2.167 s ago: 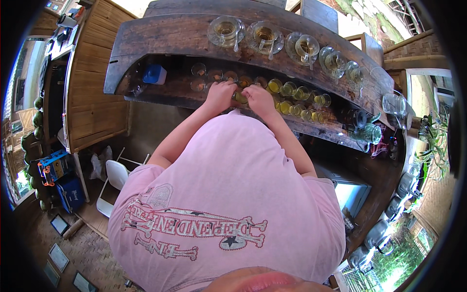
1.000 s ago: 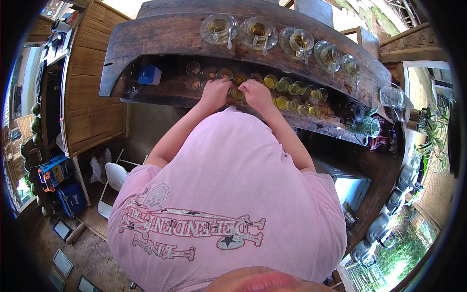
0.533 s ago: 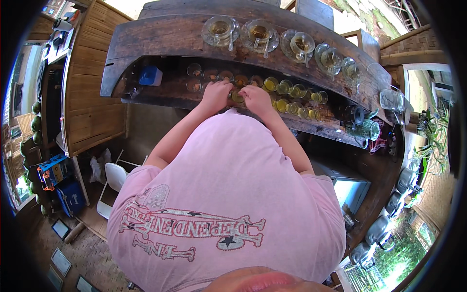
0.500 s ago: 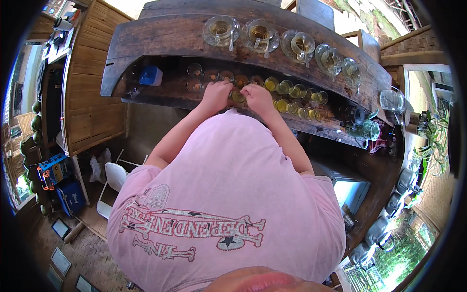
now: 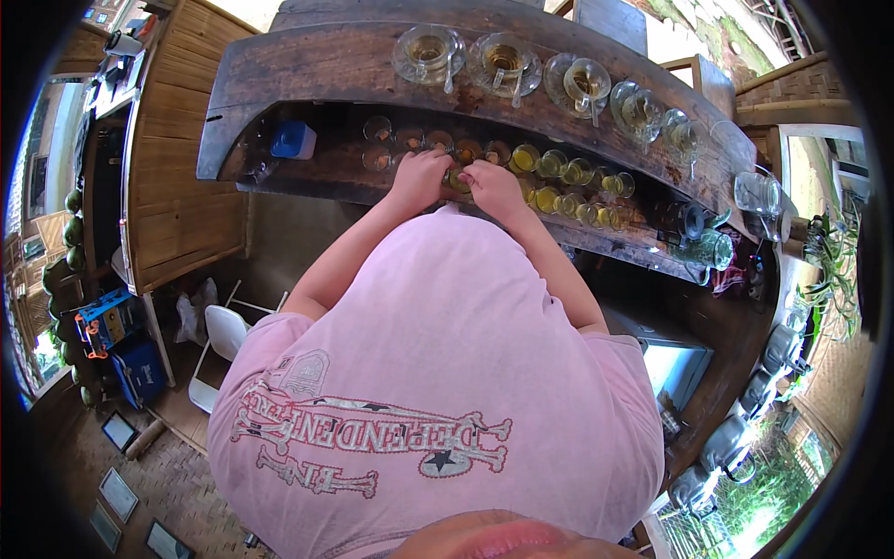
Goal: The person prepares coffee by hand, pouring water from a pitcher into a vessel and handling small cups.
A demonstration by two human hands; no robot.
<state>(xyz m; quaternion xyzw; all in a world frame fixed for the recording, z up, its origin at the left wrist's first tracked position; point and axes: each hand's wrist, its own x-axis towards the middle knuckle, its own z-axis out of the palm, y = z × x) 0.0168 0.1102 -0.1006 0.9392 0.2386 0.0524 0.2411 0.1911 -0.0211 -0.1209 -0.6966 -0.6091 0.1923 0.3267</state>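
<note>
My left hand (image 5: 421, 179) is curled against a small glass (image 5: 457, 181) of yellow-green liquid at the front edge of the counter's lower shelf. On the other side, my right hand (image 5: 494, 184) has its fingers pinched together at the same glass's rim. What the pinch holds is too small to make out. Beyond my hands stand glasses with orange-brown contents, such as one glass (image 5: 468, 151). To the right are two rows of glasses with yellow liquid, among them a glass (image 5: 524, 156).
Along the raised wooden counter top (image 5: 307, 74) stand several glass cups on saucers with spoons, one cup (image 5: 428, 52) among them. A blue-lidded container (image 5: 293, 140) sits at the shelf's left. Glass jars, including a greenish jar (image 5: 715, 249), stand right. A white chair (image 5: 225, 331) is at left.
The whole view has shifted slightly, so the counter sits a little further right. Both hands stay at the same glass, with only slight finger movement.
</note>
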